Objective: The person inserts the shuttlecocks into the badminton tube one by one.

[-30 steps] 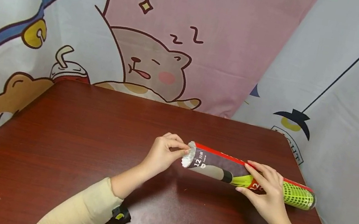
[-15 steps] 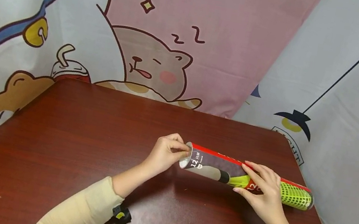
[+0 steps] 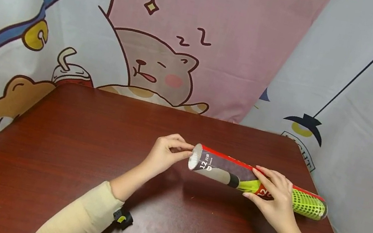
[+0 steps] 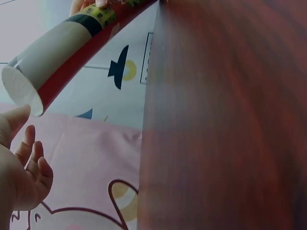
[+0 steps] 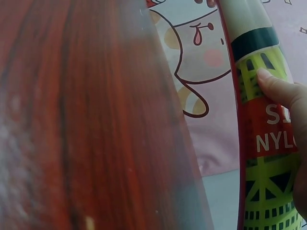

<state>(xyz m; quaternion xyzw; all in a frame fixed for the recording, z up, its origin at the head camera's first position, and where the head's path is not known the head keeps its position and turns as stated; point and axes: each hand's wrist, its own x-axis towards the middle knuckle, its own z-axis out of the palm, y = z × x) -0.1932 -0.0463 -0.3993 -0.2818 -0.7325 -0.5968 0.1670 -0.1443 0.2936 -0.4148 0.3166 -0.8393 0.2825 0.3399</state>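
Note:
A shuttlecock tube [image 3: 217, 164], printed grey, red and yellow-green, lies slantwise over the right part of the table, its left end raised. My right hand [image 3: 278, 197] grips it around the middle, thumb on the near side and fingers over the top. In the right wrist view the thumb [image 5: 276, 86] presses the printed wall. My left hand [image 3: 165, 152] is at the raised end, thumb and forefinger tips right at the rim. The left wrist view shows a whitish round face [image 4: 21, 88] at that end, and the left hand's other fingers [image 4: 36, 165] loosely bent.
The dark red-brown wooden table [image 3: 90, 149] stretches out to the left and in front. A printed cartoon cloth [image 3: 221, 47] hangs behind it and along its sides. The tube's far end comes close to the table's right edge.
Ragged whitish material stuck out of the tube's left end a second ago; now it is inside the rim. My left hand has drawn back slightly left. The right hand keeps its grip.

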